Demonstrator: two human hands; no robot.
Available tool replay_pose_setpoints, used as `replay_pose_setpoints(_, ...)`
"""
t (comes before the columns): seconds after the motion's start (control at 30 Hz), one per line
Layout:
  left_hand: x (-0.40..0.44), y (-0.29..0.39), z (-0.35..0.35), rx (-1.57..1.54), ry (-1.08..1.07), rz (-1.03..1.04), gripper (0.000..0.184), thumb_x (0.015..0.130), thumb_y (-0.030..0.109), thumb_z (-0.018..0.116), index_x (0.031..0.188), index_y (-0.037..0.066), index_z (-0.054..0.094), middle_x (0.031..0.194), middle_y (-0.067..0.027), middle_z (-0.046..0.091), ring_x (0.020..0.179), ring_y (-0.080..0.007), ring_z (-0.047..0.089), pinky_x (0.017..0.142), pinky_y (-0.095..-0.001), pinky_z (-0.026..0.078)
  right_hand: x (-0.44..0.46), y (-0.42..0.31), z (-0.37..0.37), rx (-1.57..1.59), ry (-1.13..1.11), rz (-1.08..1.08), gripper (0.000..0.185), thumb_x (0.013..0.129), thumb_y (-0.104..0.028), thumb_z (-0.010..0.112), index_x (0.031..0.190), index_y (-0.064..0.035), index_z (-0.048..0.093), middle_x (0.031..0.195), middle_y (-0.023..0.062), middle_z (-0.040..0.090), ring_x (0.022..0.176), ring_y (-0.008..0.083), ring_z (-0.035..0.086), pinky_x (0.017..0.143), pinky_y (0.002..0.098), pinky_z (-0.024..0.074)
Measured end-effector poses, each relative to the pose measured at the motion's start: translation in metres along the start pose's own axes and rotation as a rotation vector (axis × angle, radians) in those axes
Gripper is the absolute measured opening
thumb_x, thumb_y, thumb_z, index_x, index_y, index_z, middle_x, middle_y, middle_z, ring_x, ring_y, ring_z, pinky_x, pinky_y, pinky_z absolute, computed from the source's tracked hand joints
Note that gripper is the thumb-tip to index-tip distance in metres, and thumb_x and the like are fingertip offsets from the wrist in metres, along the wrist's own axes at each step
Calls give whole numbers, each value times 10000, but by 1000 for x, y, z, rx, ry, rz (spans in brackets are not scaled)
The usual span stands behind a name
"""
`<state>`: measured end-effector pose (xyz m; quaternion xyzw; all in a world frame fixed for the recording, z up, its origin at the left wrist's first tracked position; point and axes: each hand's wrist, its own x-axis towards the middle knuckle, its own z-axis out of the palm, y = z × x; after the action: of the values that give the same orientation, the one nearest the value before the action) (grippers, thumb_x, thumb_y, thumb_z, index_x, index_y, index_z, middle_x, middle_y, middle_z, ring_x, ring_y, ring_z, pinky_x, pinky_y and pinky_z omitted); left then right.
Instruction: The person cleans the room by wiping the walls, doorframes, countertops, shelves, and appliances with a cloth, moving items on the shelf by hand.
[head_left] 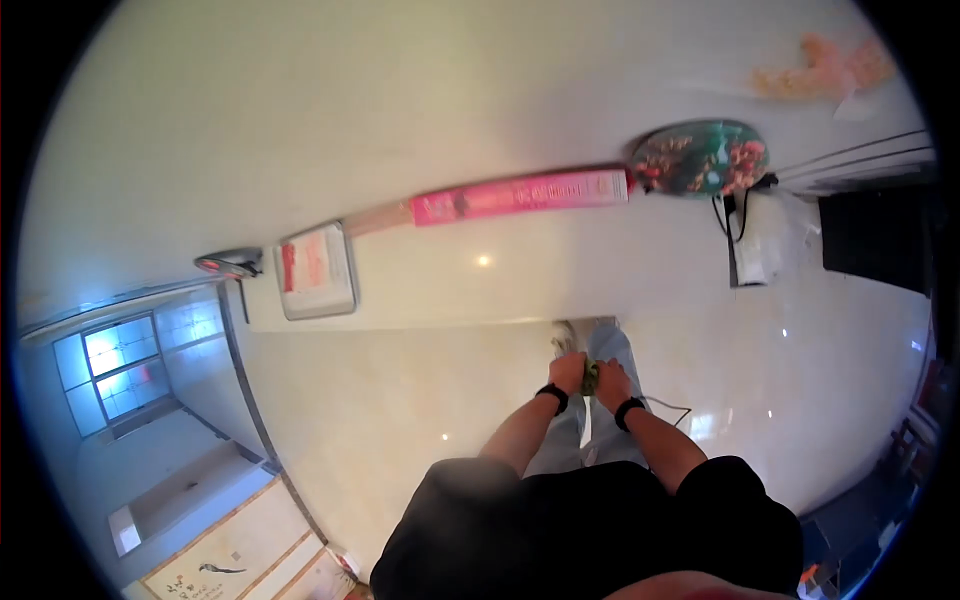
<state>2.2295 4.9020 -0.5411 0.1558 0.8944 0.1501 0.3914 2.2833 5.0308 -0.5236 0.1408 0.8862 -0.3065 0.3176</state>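
My left hand (568, 373) and my right hand (612, 384) are close together in front of my legs, fingers closed. Between them is a small olive-green thing (590, 378), gripped from both sides. It looks soft and crumpled, but my fingers cover much of it and its exact kind cannot be made out. Both wrists wear dark bands. My light blue trousers (610, 345) are directly beneath the hands.
Along the white ledge (480, 290) ahead lie a long pink box (520, 197), a clear-edged tray (320, 272) and an oval, flower-patterned object (702, 158). A white bag (762, 240) and a black panel (875, 238) are at right. A thin cable (672, 405) runs by my right wrist.
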Motion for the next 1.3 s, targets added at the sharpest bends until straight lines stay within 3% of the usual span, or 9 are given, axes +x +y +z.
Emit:
replay_pose_setpoints(0.07,1,18,-44,-21,127,23,156,877,178,529,989,122,624,942,-130,664,908,-345,651,759,-450,531,-4,-19,-65,72,62,-83,218,837,-128,611,1052,-104,635,1036,125,609,1012,323,604,817,430,540)
replay_pose_setpoints(0.1,5,30,-70,-109,213,63,162,864,163,543,999,128,626,960,-128,651,922,-341,644,767,-451,526,16,2,-59,83,219,-273,348,766,-97,667,1107,-121,602,1040,129,564,1006,360,558,825,456,503)
replay_pose_setpoints(0.3,17,129,-279,-411,806,341,349,779,11,638,1110,121,613,1025,-121,603,962,-355,602,788,-437,512,41,-94,-296,104,662,-512,454,718,4,647,1152,-115,590,1078,137,544,1049,360,544,852,434,494)
replay_pose_setpoints(0.43,-17,195,-413,-342,1151,633,608,695,-66,699,1256,136,575,1160,-111,595,1047,-328,591,837,-394,522,7,-170,-431,182,919,-772,569,658,88,641,1196,-95,597,1206,156,522,1136,368,527,915,410,478)
replay_pose_setpoints(0.57,-71,240,-501,-191,1363,704,644,678,-111,679,1262,144,581,1186,-102,584,1058,-318,591,841,-388,527,-41,-228,-518,120,1171,-1062,614,634,115,643,1204,-111,619,1204,135,522,1096,351,529,876,401,498)
replay_pose_setpoints(0.83,-60,202,-545,-188,1533,597,588,690,-129,637,1223,114,589,1153,-104,598,1045,-321,596,813,-387,528,0,-296,-530,60,1136,-1209,642,607,156,606,1196,-99,635,1192,138,528,1100,346,516,888,403,485)
replay_pose_setpoints(0.93,-58,168,-542,-191,1580,388,511,732,-109,605,1196,105,593,1134,-109,596,1032,-325,598,812,-376,524,12,-324,-516,18,1086,-1349,641,605,145,625,1194,-107,641,1185,124,529,1091,339,514,877,401,487)
replay_pose_setpoints(1.1,-76,151,-562,-345,1727,488,464,756,-116,618,1174,86,617,1069,-101,594,994,-272,596,782,-331,513,-3,-368,-511,175,889,-1355,632,600,131,651,1184,-108,648,1179,112,531,1089,338,514,879,397,490)
replay_pose_setpoints(1.3,-93,214,-612,-242,1661,816,568,650,-166,623,1152,95,666,1086,-105,606,988,-288,607,824,-339,513,-37,-343,-566,218,1237,-1259,521,696,56,662,1185,-124,640,1154,109,557,1071,318,538,894,393,489)
